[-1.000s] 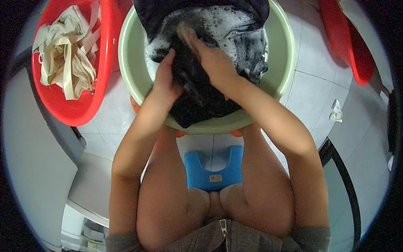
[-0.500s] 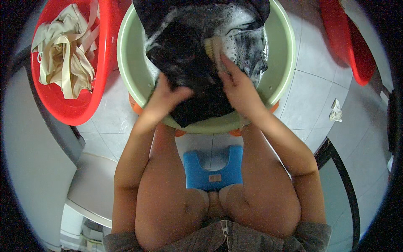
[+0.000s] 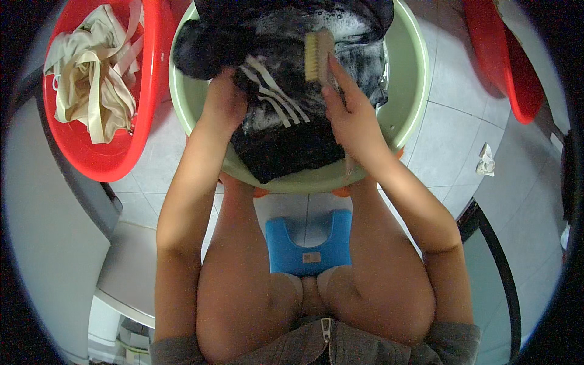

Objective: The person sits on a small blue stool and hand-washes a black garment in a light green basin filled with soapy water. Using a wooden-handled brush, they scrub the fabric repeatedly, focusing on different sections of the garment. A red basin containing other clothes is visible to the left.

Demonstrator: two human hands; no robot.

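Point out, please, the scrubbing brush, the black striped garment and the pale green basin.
Scrubbing brush [image 3: 312, 57], head view: on its bristles.
Black striped garment [image 3: 291, 145], head view: cloth below the stripes.
Pale green basin [image 3: 406, 68], head view: inner right wall.

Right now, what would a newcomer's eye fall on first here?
Probably the white stripes on the dark cloth, in a pale green basin at top centre. Just right of them, the right hand holds a pale brush. A bright red tub with cream fabric stands at upper left.
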